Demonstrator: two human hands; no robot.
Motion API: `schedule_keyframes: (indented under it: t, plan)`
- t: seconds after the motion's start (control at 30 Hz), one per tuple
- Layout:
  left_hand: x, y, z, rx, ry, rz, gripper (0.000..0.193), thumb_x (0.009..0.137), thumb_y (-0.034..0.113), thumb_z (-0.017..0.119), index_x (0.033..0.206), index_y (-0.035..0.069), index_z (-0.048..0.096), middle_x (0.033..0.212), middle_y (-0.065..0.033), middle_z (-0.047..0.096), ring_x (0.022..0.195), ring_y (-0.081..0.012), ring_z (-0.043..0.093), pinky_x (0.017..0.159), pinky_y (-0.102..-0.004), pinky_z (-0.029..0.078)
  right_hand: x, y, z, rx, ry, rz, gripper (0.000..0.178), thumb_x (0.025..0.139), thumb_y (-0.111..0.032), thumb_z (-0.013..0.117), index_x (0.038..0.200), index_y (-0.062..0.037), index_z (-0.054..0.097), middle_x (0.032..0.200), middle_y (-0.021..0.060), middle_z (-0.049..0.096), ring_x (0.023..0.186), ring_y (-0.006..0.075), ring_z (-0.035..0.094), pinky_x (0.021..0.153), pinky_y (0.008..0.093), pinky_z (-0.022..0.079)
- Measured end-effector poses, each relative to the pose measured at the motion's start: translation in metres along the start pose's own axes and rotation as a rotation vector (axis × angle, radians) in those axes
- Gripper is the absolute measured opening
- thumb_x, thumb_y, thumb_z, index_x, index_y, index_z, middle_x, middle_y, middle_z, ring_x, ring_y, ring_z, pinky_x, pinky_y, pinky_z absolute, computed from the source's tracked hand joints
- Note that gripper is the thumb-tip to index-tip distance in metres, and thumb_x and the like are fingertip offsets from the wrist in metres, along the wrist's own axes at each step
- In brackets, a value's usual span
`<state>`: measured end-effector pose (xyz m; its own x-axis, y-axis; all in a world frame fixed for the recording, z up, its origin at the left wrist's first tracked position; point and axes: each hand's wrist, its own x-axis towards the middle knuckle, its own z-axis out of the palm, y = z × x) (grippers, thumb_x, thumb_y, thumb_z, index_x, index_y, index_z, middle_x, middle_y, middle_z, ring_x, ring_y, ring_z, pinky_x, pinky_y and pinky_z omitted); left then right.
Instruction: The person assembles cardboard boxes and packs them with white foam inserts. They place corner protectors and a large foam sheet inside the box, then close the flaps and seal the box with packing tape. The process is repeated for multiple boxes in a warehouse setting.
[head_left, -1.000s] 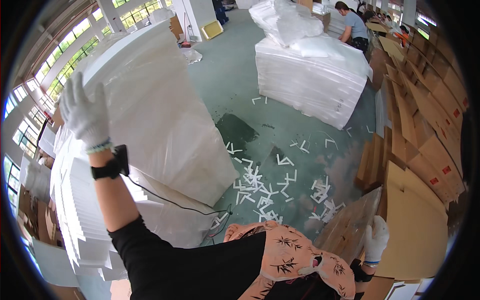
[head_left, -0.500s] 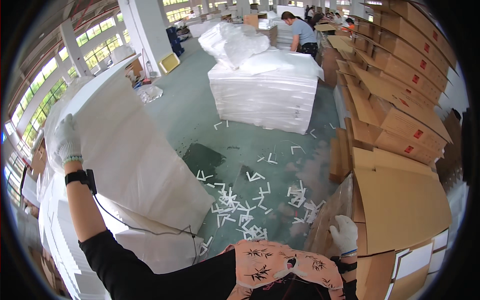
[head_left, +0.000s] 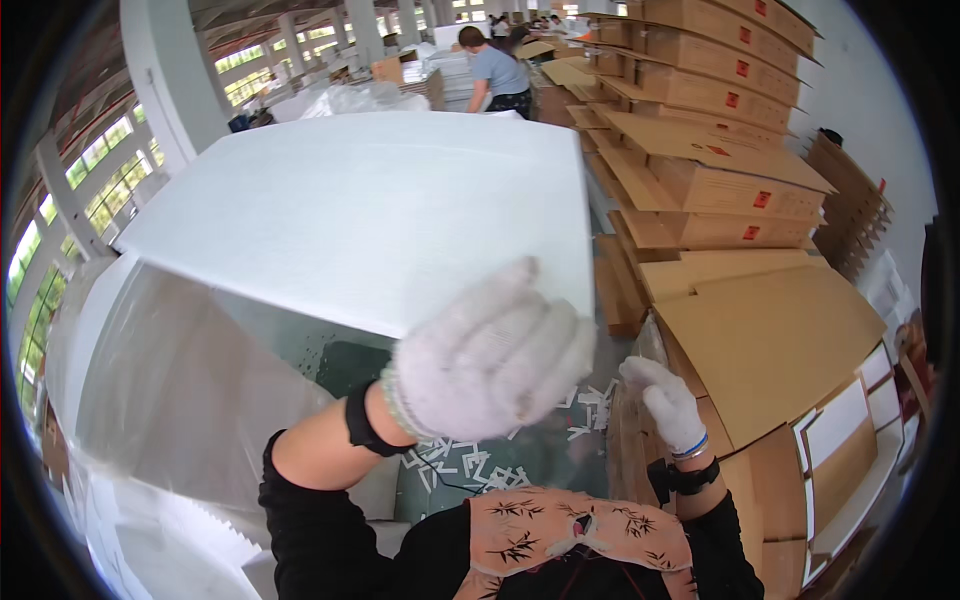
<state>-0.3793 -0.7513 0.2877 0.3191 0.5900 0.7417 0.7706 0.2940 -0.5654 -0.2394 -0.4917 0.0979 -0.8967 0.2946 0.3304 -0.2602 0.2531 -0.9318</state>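
My left hand (head_left: pixel 490 360), in a white knit glove, grips the near right part of a wide white sheet (head_left: pixel 380 210) that looks like foam board. The sheet is raised in front of me, and its far edge hides much of the floor behind. Part of the glove hides the sheet's near right corner. To the right, my right hand (head_left: pixel 665 405), also gloved, is held low beside the cardboard with fingers loosely bent and nothing seen in it. A plastic-wrapped white stack (head_left: pixel 190 350) stands at my left, below the sheet.
Flat open cartons (head_left: pixel 770 340) and stacked brown boxes (head_left: pixel 720 180) line my right side. White L-shaped scraps (head_left: pixel 470 465) litter the green floor. Beyond the sheet, a person in a grey shirt (head_left: pixel 497 75) stands at work. A pale pillar (head_left: pixel 170 80) rises at the left.
My left hand has swung from the top of the left stack to the middle, bringing the white sheet across. My right hand has risen slightly. The view has turned a little to the right.
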Motion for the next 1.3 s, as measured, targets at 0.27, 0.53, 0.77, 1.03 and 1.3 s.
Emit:
schedule_keyframes:
  t: [0.27,0.53,0.77,1.03,1.3]
  plan:
    - [-0.008,0.120,0.117,-0.991,0.183,0.386,0.027,0.074,0.017,0.058,0.096,0.003,0.066,0.094,-0.0054,0.063,0.086,-0.0205,0.062,0.108,-0.0407,0.049,-0.046,-0.059,-0.020,0.739,0.688,0.062,0.067,0.104,-0.050,0.046,0.144,0.0036,0.043,0.140,0.0188,0.056,0.130,0.0336,0.053,0.112,0.0472,0.041]
    - [0.009,0.295,0.180,-1.334,0.359,0.625,0.007,0.083,0.019,0.056,0.083,0.013,0.057,0.081,-0.0014,0.056,0.078,-0.0200,0.060,0.091,-0.0388,0.048,-0.280,-0.086,-0.105,0.354,1.574,0.085,0.052,0.103,-0.030,0.057,0.140,0.0053,0.048,0.142,0.0201,0.053,0.126,0.0357,0.055,0.105,0.0482,0.049]
    - [0.056,0.419,0.193,-1.600,0.191,0.693,0.012,0.084,0.025,0.062,0.082,0.012,0.060,0.080,-0.0048,0.061,0.078,-0.0244,0.064,0.082,-0.0378,0.051,-0.515,-0.113,-0.103,0.012,2.112,-0.069,0.045,0.107,-0.012,0.049,0.147,0.0072,0.043,0.145,0.0212,0.051,0.123,0.0341,0.057,0.105,0.0487,0.048]
    - [0.165,0.464,0.220,-1.446,-0.199,0.767,0.030,0.087,0.032,0.063,0.112,0.015,0.064,0.097,-0.0072,0.066,0.092,-0.0277,0.065,0.087,-0.0413,0.053,-0.648,-0.106,-0.129,-0.426,2.256,-0.144,0.048,0.102,-0.023,0.060,0.140,0.0069,0.053,0.139,0.0185,0.058,0.121,0.0302,0.057,0.108,0.0440,0.046]
    - [0.291,0.527,0.235,-1.249,-0.599,0.695,0.034,0.089,0.030,0.057,0.112,0.007,0.068,0.109,-0.0146,0.070,0.099,-0.0339,0.068,0.086,-0.0467,0.055,-0.505,-0.194,-0.198,-0.721,2.052,-0.428,0.043,0.097,-0.003,0.057,0.139,0.0065,0.051,0.127,0.0154,0.062,0.109,0.0243,0.062,0.096,0.0393,0.052]
